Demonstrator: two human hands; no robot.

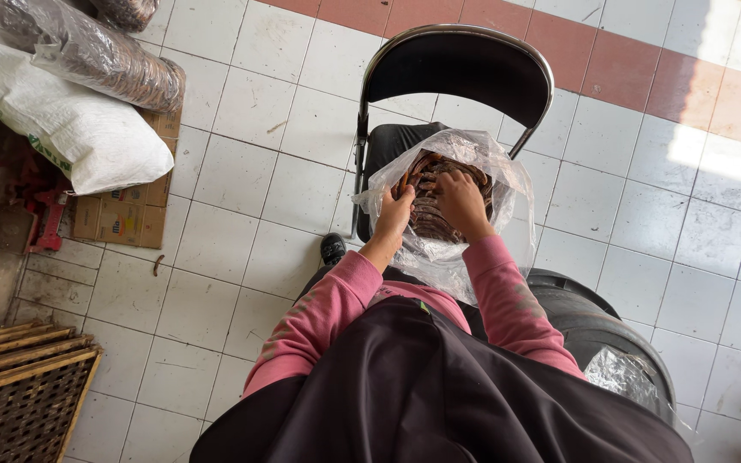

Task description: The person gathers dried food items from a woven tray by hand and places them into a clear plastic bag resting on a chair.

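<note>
A clear plastic bag (508, 184) full of brown flat round pieces (426, 167) stands open on the seat of a black folding chair (460, 64). Both my hands are inside the bag's mouth. My left hand (394, 214) grips the pieces at the bag's left side, fingers curled. On top of the stack lies my right hand (460, 201), fingers bent around the brown pieces. Pink sleeves cover both arms, and a dark apron hangs below them.
A white sack (70, 129) and clear-wrapped brown rolls (105, 56) lie on cardboard (122, 219) at the upper left. A woven wooden crate (19, 386) sits at the lower left. A black bin (593, 321) with crumpled plastic stands at my right. White tiled floor surrounds the chair.
</note>
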